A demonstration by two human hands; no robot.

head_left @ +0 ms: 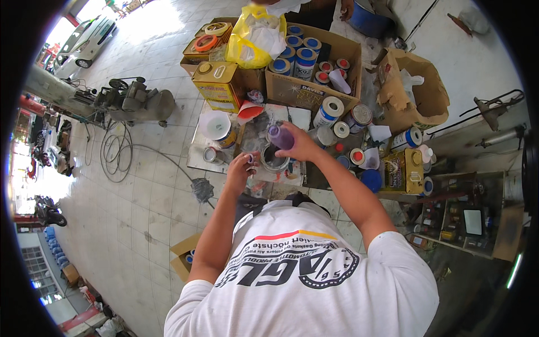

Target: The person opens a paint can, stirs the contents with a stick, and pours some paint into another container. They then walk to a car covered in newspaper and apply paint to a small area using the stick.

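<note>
My right hand [301, 145] is wrapped round a purple bottle [279, 136], tilted over an open round can [274, 167] with dark contents. Just left of that can is my left hand [238, 174]. Its fingers are curled together, with a small pale round thing at the fingertips too small to name. The can stands on a paint-stained work surface [295, 115]. Left of my hands are a small metal can [211, 155] and a white paper cone [214, 124] on a larger can. A red cone-shaped piece [250, 110] lies beyond them.
Behind stand a yellow square tin [216, 84], a yellow plastic bag [241, 42] and a cardboard box [297, 92] of paint cans. Several cans and a gold tin [403, 171] crowd the right. A compressor [135, 104] with hose is on the left floor. Another person's hand [347, 8] shows at the top.
</note>
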